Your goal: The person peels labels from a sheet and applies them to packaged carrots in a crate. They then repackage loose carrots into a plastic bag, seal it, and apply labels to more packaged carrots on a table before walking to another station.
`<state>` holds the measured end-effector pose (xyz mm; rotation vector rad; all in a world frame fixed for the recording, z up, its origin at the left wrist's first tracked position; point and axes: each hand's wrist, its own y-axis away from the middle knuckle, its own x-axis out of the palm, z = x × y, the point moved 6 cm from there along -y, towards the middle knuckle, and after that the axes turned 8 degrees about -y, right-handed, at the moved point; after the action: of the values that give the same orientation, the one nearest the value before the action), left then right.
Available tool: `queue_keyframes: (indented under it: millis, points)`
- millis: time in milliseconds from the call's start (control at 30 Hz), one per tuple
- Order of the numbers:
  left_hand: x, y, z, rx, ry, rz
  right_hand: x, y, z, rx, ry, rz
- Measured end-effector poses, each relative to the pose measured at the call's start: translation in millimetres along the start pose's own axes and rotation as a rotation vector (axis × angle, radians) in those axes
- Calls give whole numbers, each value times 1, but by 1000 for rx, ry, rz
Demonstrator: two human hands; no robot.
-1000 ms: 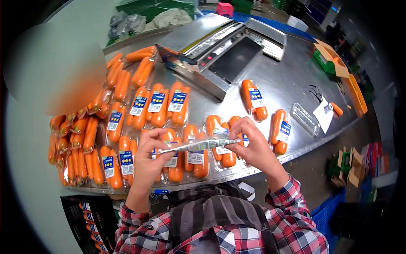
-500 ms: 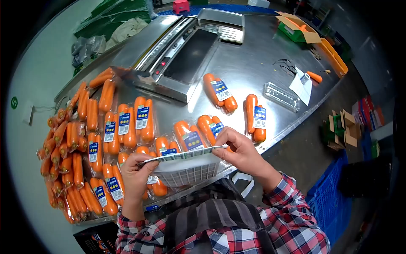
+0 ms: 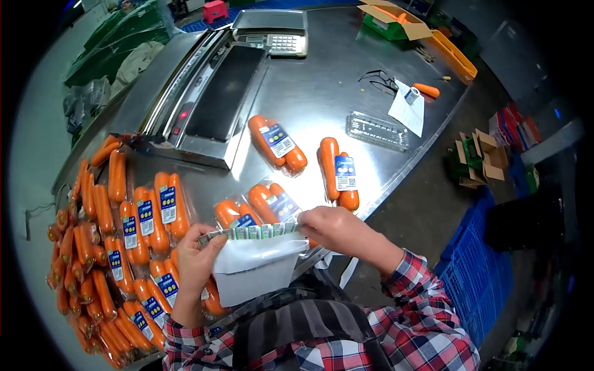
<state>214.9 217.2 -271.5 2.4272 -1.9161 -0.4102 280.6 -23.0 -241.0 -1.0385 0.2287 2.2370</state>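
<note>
Near my body, both hands hold up a white sheet of stickers (image 3: 255, 278) by its upper edge. A row of small green-and-white stickers runs along that folded edge, while the part hanging below looks plain white. My left hand (image 3: 197, 263) pinches the left end between thumb and fingers. At the right end, my right hand (image 3: 337, 230) has its fingers pressed together on the edge; whether one sticker is lifted there is hidden. Just beyond the sheet lie bagged carrots (image 3: 263, 204) with blue labels. Another labelled pack (image 3: 338, 173) lies farther right.
Many bagged carrots (image 3: 99, 278) are heaped at the left. A wrapping machine (image 3: 204, 105) and a scale (image 3: 272, 37) stand at the back. A clear plastic tray (image 3: 377, 131), glasses (image 3: 378, 78), paper (image 3: 407, 111) and a loose carrot (image 3: 427, 90) lie right. Blue crates (image 3: 473, 266) stand beside the table.
The view has swung, so the table's things sit farther left. The sticker sheet has tilted: its grid no longer shows and its top row faces up. My right hand has turned, fingers more curled.
</note>
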Motion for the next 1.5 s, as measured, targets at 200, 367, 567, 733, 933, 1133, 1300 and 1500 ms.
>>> queue_keyframes:
  millis: [200,367,567,733,933,1133,1300,1500]
  points:
    - [14,-35,46,-150,-112,8,-2,-10,-72,269,-362,-409]
    - [10,-46,48,-224,-39,-61,-38,-1,-168,546,-418,-657]
    - [8,-49,43,-215,20,-14,-12,26,-286,820,-228,-813]
    - [-16,-62,22,-134,155,-67,-20,18,-260,841,-111,-966]
    - [-71,-156,-5,91,570,-251,-32,41,-323,832,-87,-809]
    - [-175,-269,-3,226,798,-775,-52,48,-232,621,-542,-972]
    - [-213,-300,18,-24,555,-936,-59,89,-200,600,-486,-1018]
    - [-237,-178,38,259,14,-1050,-75,44,-130,448,-428,-959]
